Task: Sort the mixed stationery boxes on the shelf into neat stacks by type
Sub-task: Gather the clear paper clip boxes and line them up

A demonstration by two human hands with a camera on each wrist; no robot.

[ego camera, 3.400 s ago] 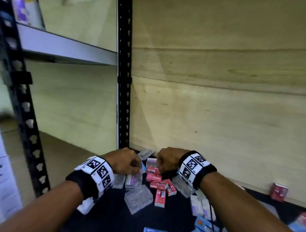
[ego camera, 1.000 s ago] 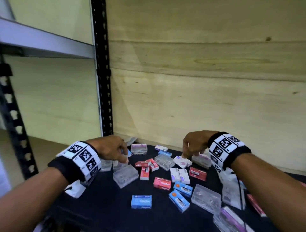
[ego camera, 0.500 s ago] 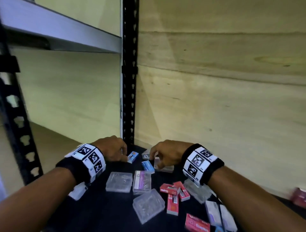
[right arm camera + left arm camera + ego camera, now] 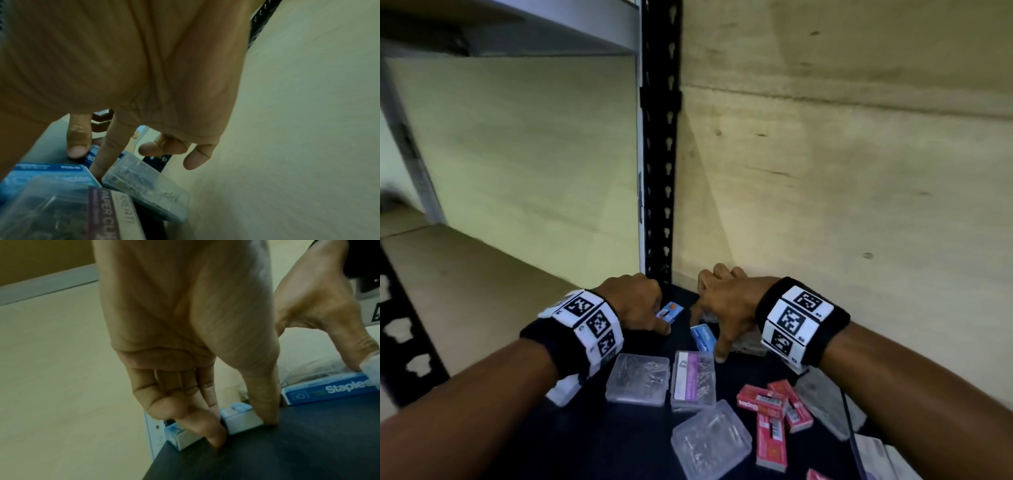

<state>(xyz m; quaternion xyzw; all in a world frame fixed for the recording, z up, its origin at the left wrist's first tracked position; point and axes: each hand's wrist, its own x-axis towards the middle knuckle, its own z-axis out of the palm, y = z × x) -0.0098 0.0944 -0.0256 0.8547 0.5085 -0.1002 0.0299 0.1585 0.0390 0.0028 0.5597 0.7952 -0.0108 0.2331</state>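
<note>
Left hand [image 4: 635, 301] pinched a blue staple box [image 4: 670, 311]; right hand [image 4: 726, 308], at its 3 o'clock, spread over another [image 4: 702, 337], grip unclear. Edges needed squaring before stacking.

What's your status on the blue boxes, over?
Left hand pinching small blue box at back corner. Right hand open, fingertips on blue staples box and clear case. Red boxes, clear cases still scattered in front.
</note>
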